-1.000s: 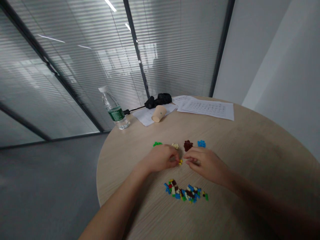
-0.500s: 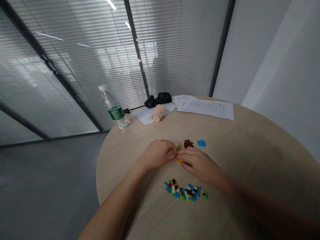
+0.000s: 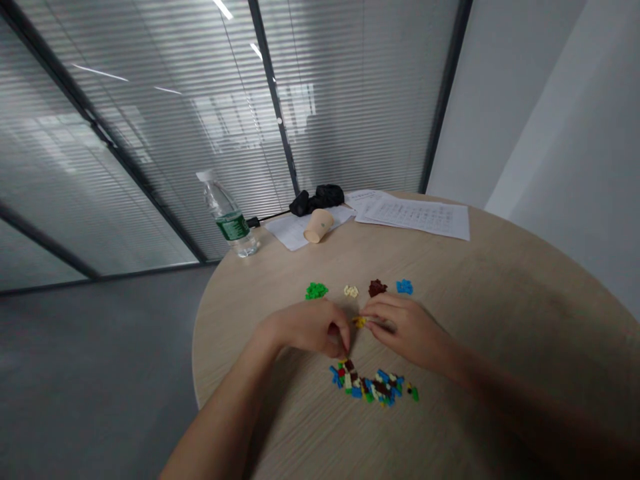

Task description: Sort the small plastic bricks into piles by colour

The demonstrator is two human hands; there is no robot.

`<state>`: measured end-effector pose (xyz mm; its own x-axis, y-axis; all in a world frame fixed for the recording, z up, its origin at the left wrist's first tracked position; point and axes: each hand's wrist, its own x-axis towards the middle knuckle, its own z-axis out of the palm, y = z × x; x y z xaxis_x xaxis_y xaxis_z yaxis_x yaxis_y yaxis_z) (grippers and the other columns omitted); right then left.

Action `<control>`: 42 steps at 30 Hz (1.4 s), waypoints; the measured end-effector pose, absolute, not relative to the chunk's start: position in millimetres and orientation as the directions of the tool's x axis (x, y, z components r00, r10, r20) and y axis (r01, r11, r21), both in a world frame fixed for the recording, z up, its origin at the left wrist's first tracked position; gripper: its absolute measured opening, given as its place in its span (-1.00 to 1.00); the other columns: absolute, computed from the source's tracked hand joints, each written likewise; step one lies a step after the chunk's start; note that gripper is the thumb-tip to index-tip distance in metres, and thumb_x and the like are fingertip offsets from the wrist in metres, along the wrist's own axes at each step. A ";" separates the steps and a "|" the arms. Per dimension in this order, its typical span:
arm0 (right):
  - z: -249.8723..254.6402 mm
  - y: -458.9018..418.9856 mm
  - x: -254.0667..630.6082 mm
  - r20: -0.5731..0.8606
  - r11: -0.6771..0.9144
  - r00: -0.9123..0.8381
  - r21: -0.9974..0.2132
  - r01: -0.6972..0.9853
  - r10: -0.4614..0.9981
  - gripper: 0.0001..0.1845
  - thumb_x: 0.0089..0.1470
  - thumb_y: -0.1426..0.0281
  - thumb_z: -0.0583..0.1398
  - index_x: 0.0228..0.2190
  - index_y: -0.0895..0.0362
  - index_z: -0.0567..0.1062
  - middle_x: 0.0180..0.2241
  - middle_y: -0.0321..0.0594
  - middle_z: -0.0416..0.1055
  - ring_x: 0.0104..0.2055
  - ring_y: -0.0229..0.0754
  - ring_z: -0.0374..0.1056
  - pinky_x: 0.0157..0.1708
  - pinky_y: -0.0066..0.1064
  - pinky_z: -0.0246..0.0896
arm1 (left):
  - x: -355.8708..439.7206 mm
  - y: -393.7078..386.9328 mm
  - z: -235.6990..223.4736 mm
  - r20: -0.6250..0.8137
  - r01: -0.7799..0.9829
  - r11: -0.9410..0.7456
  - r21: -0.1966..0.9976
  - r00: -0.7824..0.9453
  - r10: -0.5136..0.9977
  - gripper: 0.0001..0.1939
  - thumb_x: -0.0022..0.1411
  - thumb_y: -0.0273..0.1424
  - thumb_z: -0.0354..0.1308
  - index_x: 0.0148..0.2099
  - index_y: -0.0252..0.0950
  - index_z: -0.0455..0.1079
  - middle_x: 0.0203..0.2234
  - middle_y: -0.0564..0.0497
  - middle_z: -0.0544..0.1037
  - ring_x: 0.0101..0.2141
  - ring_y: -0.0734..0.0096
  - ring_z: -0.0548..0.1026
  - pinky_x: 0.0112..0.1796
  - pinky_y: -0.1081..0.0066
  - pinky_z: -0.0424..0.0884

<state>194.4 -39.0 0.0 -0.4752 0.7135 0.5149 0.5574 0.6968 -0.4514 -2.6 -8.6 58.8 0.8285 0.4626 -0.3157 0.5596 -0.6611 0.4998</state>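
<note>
My left hand reaches down to the upper left end of a mixed pile of small toy bricks. Its thumb and forefinger are pinched together on a tiny yellow brick at that edge. My right hand rests on the table, fingers stretched and thumb apart, beside a small cluster of yellow bricks that its fingertips touch. Beyond the hands lie separate heaps of green bricks, cream bricks, dark brown bricks and blue bricks.
A water bottle with a green label stands at the round table's far left edge. A paper cup lies on its side on a sheet. Behind it are a black bundle and printed papers.
My left hand has moved from the yellow cluster down and left to the mixed pile, uncovering the green heap and the cream heap. My right hand has shifted slightly right.
</note>
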 end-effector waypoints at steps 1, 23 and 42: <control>1.0 -39.8 194.9 0.520 0.699 -0.474 -0.454 0.552 0.711 -0.85 0.01 0.56 0.15 -0.35 0.18 0.49 -0.33 -0.16 0.48 -0.26 -0.20 0.36 -0.21 -0.36 0.27 | -2.9 -8.7 58.0 -0.331 0.564 -0.654 0.505 0.826 0.456 -0.86 -0.02 -0.51 0.19 -0.34 -0.29 0.51 -0.49 0.10 0.53 -0.48 0.55 0.39 -0.45 0.56 0.22; 3.1 -41.1 197.9 0.513 0.687 -0.462 -0.480 0.545 0.724 -0.86 0.03 0.52 0.13 -0.38 0.15 0.49 -0.36 -0.19 0.49 -0.28 -0.21 0.37 -0.25 -0.37 0.26 | 1.8 -8.3 58.2 -0.332 0.624 -0.667 0.409 0.782 0.528 -0.84 0.04 -0.54 0.14 -0.33 -0.26 0.50 -0.47 0.09 0.56 -0.47 0.53 0.43 -0.43 0.56 0.24; 5.6 -40.6 200.0 0.489 0.642 -0.420 -0.527 0.557 0.765 -0.85 0.01 0.52 0.12 -0.41 0.15 0.49 -0.39 -0.19 0.48 -0.31 -0.22 0.37 -0.27 -0.38 0.24 | 2.1 3.6 48.7 -0.018 0.531 -0.806 0.262 0.838 0.546 -0.89 0.17 -0.48 0.09 -0.31 -0.25 0.45 -0.37 0.08 0.50 -0.34 0.49 0.43 -0.33 0.54 0.24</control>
